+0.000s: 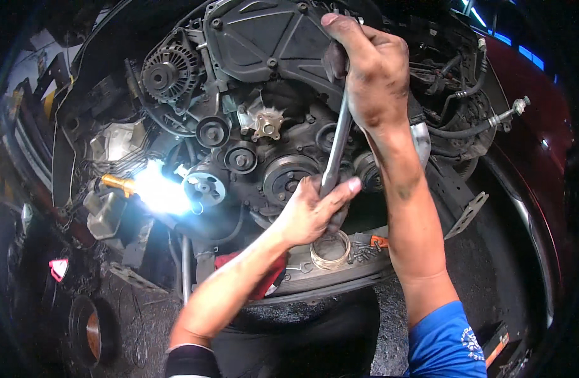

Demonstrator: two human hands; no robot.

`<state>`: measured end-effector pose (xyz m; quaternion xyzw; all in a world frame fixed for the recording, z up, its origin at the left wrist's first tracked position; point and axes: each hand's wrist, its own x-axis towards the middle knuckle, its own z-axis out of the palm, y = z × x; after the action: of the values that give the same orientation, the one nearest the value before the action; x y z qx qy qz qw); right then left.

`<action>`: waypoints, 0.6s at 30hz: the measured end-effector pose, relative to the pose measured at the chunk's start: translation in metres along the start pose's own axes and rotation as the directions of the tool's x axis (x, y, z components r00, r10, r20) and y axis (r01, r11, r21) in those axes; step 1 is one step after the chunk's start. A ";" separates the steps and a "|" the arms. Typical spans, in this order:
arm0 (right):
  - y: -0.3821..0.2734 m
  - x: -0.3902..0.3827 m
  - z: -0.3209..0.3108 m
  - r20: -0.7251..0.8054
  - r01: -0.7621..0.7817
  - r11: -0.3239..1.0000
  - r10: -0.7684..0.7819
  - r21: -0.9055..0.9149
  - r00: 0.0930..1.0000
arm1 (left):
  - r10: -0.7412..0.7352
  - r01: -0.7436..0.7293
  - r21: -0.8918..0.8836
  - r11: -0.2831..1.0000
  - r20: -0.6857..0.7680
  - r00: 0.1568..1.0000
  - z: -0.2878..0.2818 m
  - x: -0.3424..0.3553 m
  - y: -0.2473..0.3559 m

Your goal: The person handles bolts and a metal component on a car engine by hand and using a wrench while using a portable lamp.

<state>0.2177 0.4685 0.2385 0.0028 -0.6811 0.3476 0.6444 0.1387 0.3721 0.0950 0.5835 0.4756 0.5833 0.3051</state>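
Observation:
A long steel bar (340, 142), likely a wrench handle, runs steeply across the front of an exposed car engine. My right hand (371, 75) is closed round its upper end, over the dark ribbed cover (261, 41). My left hand (311, 211) grips the lower end in front of the crankshaft pulley (283, 176), thumb pointing right; what the bar's low end fits onto is hidden by this hand. A water pump hub (267, 125) and idler pulleys (241, 159) show left of the bar.
A glaring work light (166, 189) shines at the left. On the front crossmember (302, 286) lie a red cloth (261, 283), a coil (324, 264), a small wrench (299, 266) and several bolts (365, 255). A round pan (85, 327) sits low left; a dark red body panel (538, 126) stands right.

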 end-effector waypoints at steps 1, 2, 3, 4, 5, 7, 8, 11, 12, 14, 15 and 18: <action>0.001 0.002 -0.006 -0.019 0.002 0.999 -0.003 -0.047 1.000 | -0.108 0.108 -0.007 0.994 -0.002 0.994 0.005 0.010 0.003; 0.003 0.007 -0.014 0.050 0.242 0.951 -0.237 -0.193 0.970 | -0.216 0.215 -0.011 0.976 -0.004 0.976 0.008 0.020 0.009; 0.004 0.009 -0.019 0.031 0.132 0.990 -0.131 -0.055 0.991 | -0.157 0.158 0.050 0.986 -0.018 0.987 0.018 0.022 0.016; 0.005 0.007 -0.025 0.023 0.013 0.996 -0.015 0.092 1.000 | -0.103 0.106 0.119 0.987 -0.034 0.994 0.027 0.023 0.020; 0.004 0.006 -0.031 0.050 0.092 0.993 -0.089 -0.066 0.995 | -0.008 0.014 0.215 0.977 -0.031 0.999 0.033 0.025 0.017; 0.006 0.003 -0.051 -0.019 0.048 0.979 -0.053 -0.197 0.998 | 0.057 -0.052 0.261 0.964 -0.012 0.998 0.041 0.020 0.017; 0.002 -0.003 -0.055 -0.108 0.006 0.927 -0.050 -0.374 0.993 | 0.102 -0.090 0.309 0.947 -0.022 0.995 0.039 0.019 0.010; 0.010 -0.017 -0.067 -0.012 -0.156 0.959 0.158 -0.235 0.987 | 0.269 -0.198 0.379 0.904 -0.146 0.952 0.031 0.016 0.000; 0.009 -0.021 -0.074 0.084 -0.306 0.930 0.328 -0.204 0.941 | 0.044 -0.007 0.406 0.914 -0.082 0.996 0.027 0.013 0.035; -0.008 -0.027 -0.062 0.253 -0.475 0.876 0.480 -0.086 0.840 | 0.315 -0.248 0.382 0.890 -0.121 0.941 0.025 0.022 0.035; 0.000 -0.027 -0.060 0.250 -0.509 0.860 0.488 0.025 0.836 | 0.390 -0.306 0.406 0.861 -0.140 0.910 0.023 0.027 0.037; 0.017 -0.018 -0.080 0.433 -0.610 0.699 0.450 0.374 0.781 | 0.463 -0.358 0.459 0.813 -0.137 0.876 0.017 0.026 0.058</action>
<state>0.2827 0.5116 0.2086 0.0234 -0.6309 0.6777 0.3770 0.1629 0.3781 0.1552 0.6488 0.4851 0.5859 -0.0222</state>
